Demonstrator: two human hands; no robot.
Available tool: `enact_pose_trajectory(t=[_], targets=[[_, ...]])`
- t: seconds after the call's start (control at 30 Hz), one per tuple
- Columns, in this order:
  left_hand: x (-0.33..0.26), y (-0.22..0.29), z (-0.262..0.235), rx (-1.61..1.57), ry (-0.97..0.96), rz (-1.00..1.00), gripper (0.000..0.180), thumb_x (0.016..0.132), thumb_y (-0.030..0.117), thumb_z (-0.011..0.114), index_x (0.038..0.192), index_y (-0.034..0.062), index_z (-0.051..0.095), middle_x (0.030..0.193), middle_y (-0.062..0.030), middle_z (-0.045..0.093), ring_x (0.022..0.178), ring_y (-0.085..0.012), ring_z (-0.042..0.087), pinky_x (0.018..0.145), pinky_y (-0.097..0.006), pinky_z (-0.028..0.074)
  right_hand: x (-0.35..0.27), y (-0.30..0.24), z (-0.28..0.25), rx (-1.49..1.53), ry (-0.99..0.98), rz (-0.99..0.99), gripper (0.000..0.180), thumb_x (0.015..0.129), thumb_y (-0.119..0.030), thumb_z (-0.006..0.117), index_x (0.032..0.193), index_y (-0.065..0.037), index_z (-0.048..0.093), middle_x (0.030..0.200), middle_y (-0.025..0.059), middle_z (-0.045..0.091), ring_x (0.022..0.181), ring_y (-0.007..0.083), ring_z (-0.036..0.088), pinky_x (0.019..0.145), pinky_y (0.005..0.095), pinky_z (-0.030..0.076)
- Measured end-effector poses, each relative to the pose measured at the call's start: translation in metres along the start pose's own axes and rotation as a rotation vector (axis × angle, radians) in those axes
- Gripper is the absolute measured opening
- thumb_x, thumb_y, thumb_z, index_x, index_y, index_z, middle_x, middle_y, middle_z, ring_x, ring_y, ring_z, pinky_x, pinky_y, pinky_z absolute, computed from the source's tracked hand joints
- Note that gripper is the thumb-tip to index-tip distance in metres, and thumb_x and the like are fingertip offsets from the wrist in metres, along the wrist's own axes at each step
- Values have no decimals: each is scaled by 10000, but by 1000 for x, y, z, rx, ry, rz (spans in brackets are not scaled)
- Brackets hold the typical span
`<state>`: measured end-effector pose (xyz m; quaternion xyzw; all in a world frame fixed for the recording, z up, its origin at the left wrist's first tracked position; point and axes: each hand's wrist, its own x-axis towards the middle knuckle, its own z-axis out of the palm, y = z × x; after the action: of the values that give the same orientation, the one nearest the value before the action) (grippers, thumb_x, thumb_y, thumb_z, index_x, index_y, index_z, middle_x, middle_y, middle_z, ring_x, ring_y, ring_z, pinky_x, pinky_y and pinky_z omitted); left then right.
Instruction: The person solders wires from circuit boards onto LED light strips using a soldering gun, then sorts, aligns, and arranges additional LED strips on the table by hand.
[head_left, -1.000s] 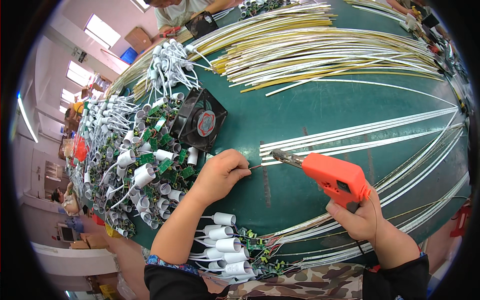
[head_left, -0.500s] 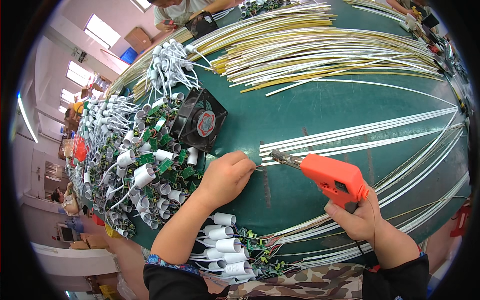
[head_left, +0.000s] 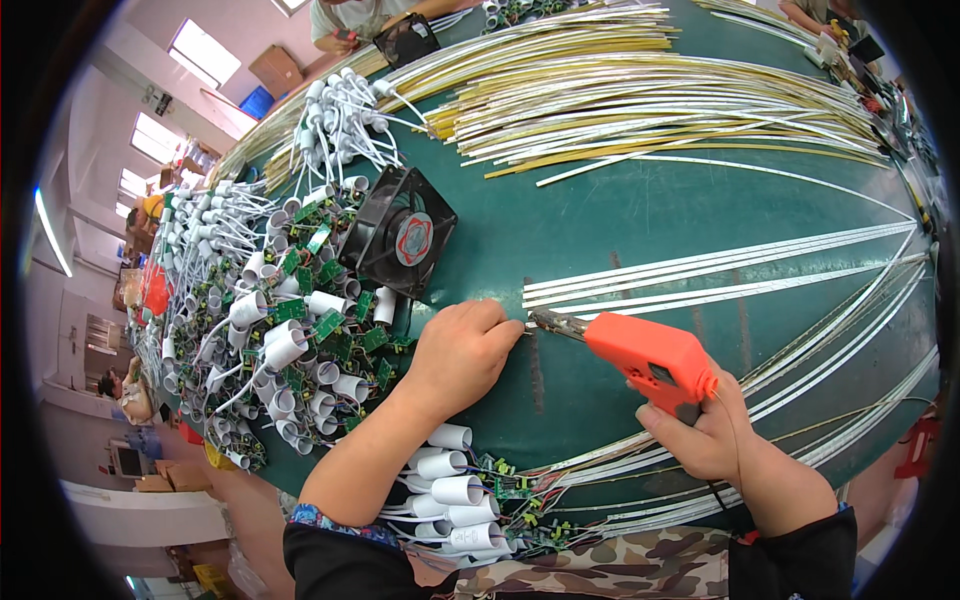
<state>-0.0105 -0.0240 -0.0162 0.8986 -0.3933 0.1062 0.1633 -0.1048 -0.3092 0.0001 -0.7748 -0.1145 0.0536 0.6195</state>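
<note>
My right hand [head_left: 700,440] grips an orange soldering gun [head_left: 645,355], its trigger side toward me. The gun's dark metal tip [head_left: 556,322] points left and rests at the left end of the lowest of several narrow white LED strips [head_left: 700,265]. Right beside that end, my left hand [head_left: 460,355] is closed in a pinch on a thin wire, mostly hidden by the fingers. A thin cord of solder [head_left: 738,440] trails from the back of the gun past my right wrist.
Left of my left hand stands a black fan [head_left: 400,235], beside a heap of white lamp caps and green circuit boards [head_left: 325,325]. More caps [head_left: 457,490] lie near me, wired to strips curving right. Bundled strips [head_left: 650,105] cover the far table. Co-workers sit across.
My left hand has moved slightly right, toward the strip end. The soldering gun has shifted a little left and down, bringing its tip close to my left fingertips.
</note>
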Motion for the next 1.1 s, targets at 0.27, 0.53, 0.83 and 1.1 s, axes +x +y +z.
enact_pose_trajectory(t=[0.27, 0.53, 0.83, 1.1], targets=[[2, 2, -1, 43, -8, 10, 180, 718, 9, 673, 891, 59, 670, 809, -61, 591, 742, -275, 605, 630, -397, 489, 2, -7, -1, -59, -29, 26, 554, 827, -146, 712, 1309, 23, 497, 978, 138, 659, 840, 250, 645, 804, 348, 507], [1, 1, 0, 52, -18, 3, 170, 722, 19, 672, 888, 59, 671, 806, -62, 592, 739, -273, 604, 628, -398, 487, 3, -11, -2, -65, -5, -4, 495, 831, -135, 711, 1264, 13, 524, 946, 113, 658, 822, 219, 640, 794, 341, 506], [3, 2, -1, 50, -21, 4, 174, 722, 22, 674, 890, 68, 678, 802, -59, 588, 737, -272, 603, 623, -394, 487, -2, -3, -5, -7, 30, -1, 519, 826, -136, 723, 1280, 12, 521, 933, 107, 654, 794, 207, 637, 784, 330, 504], [3, 3, -2, 68, -40, -2, 172, 720, 23, 677, 886, 66, 677, 808, -57, 586, 736, -266, 602, 622, -392, 489, -2, -5, -5, -29, 27, -43, 560, 824, -141, 727, 1311, 21, 506, 992, 137, 664, 850, 241, 649, 806, 344, 507]])
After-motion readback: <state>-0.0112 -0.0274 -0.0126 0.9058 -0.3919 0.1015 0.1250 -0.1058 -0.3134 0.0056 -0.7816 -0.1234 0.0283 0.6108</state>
